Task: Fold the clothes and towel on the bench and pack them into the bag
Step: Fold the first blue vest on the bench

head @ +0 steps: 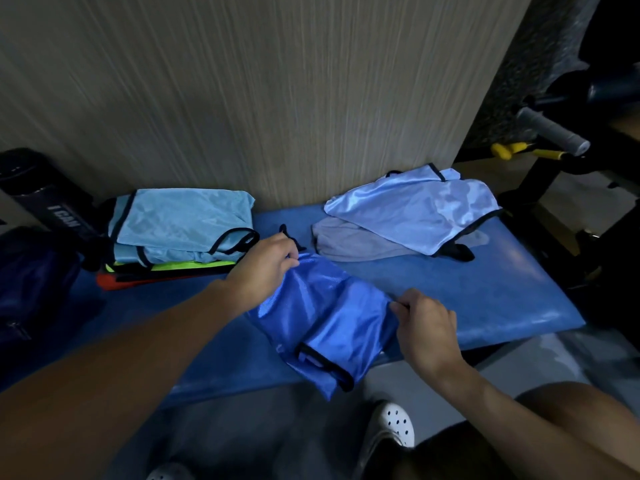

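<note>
I have the royal-blue training bib [322, 317] lying at the centre of the frame on the blue padded counter [491, 289], with its black-trimmed end hanging over the near edge. My left hand [263, 268] pinches its far corner, fingers curled onto the cloth. My right hand [426, 327] pinches the right-hand edge between thumb and bent fingers.

The fabric looks thin, shiny and limp, so I judge it light and slippery. It will probably slide and slump unless I hold it by the edges and corners, where the trim gives some grip, and keep it taut between both hands.

At the left of the frame sits a stack of folded bibs [180, 226], and beside it at the far left is the dark bag [31, 282]. At the upper right a pale blue bib [415, 209] lies unfolded over a grey towel [349, 244].
</note>
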Available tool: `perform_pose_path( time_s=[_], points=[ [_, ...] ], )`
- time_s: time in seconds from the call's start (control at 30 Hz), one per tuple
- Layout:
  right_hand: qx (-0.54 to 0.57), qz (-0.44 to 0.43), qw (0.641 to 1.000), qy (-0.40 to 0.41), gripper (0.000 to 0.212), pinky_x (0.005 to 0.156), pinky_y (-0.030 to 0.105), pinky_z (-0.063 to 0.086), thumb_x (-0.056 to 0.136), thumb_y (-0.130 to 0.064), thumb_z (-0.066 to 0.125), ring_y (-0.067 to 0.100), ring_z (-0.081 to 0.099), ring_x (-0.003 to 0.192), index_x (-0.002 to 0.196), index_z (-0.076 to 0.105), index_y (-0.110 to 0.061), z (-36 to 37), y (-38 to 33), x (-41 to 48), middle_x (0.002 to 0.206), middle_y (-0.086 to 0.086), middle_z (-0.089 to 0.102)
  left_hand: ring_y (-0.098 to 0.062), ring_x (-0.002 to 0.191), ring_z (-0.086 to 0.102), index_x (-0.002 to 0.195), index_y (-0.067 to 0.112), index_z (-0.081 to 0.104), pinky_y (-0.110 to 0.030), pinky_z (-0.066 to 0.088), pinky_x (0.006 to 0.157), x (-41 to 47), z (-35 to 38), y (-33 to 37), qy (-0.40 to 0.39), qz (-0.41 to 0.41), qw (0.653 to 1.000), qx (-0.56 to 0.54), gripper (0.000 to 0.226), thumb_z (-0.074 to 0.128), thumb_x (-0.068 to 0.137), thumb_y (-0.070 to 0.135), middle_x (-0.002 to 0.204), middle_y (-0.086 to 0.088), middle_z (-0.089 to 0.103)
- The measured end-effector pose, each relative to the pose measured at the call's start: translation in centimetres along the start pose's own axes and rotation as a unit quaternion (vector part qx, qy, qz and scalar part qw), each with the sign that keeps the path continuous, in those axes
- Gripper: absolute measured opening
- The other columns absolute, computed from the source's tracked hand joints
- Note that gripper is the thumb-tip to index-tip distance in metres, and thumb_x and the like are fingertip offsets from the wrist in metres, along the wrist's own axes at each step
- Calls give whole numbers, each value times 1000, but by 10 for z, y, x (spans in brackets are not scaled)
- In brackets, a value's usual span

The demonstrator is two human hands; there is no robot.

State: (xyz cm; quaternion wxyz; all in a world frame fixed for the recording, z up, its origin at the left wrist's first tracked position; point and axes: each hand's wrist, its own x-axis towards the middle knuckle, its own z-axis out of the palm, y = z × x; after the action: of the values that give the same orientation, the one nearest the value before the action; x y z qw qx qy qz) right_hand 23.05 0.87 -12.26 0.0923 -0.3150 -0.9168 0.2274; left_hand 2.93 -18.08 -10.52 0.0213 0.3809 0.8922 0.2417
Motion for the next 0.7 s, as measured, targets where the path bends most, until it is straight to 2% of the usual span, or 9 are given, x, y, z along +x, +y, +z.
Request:
perform_pose_path(
  time_s=[0.13,0.23,0.3,0.37,0.43,0.53,0.6,0.7],
  points=[
    [52,19,998,-7,17,75,40,41,95,-15,54,39,58,88,79,53,-13,-4,9,13,76,6,60,-17,83,52,92,7,62,-32,44,79,-4,3,-4,29,-15,999,28,9,56,98,6,96,0,52],
    [17,12,999,-35,15,80,40,39,96,-27,54,35,57,97,87,56,-16,-2,7,10,93,7,64,-21,93,53,104,7,64,-36,46,86,-11,0,-3,66,19,995,74,10,58,96,10,104,-3,53],
    [1,-4,1000,-10,23,87,42,37,96,-37,52,32,52,107,103,59,-16,-3,5,2,108,6,61,-27,105,57,114,9,66,-41,45,94,-22,-2,3,96,61,987,117,29,52,96,27,114,-5,58],
    [-10,-78,996,29,45,97,43,34,95,-49,44,28,46,119,124,56,-16,-5,0,-9,125,5,56,-25,130,49,133,13,59,-41,35,111,-37,-2,9,51,117,983,132,49,39,97,40,140,-4,54],
    [-26,-151,988,23,66,107,43,29,91,-59,32,25,39,132,138,48,-15,-1,-3,-17,141,5,49,-16,149,23,150,22,42,-37,14,122,-52,3,7,-35,146,975,164,61,27,98,49,160,2,30],
    [-120,-198,972,-25,78,112,47,22,87,-64,34,28,37,141,145,42,-12,14,-3,-29,151,11,42,-11,153,-4,158,29,15,-36,-3,122,-64,9,-12,-103,153,954,237,64,13,100,55,166,5,3],
    [-180,-214,958,-56,81,108,49,22,84,-65,36,28,44,138,145,43,-12,23,2,-34,149,13,45,-14,153,-4,158,29,9,-40,-1,122,-67,11,-24,-97,174,939,279,61,7,103,54,167,3,2],
    [-189,-230,954,-45,79,105,52,25,82,-65,38,30,48,133,140,48,-12,23,7,-39,145,14,49,-20,153,11,158,24,20,-45,9,121,-68,8,-32,-57,199,924,322,56,13,106,44,165,-2,16]
  ],
)
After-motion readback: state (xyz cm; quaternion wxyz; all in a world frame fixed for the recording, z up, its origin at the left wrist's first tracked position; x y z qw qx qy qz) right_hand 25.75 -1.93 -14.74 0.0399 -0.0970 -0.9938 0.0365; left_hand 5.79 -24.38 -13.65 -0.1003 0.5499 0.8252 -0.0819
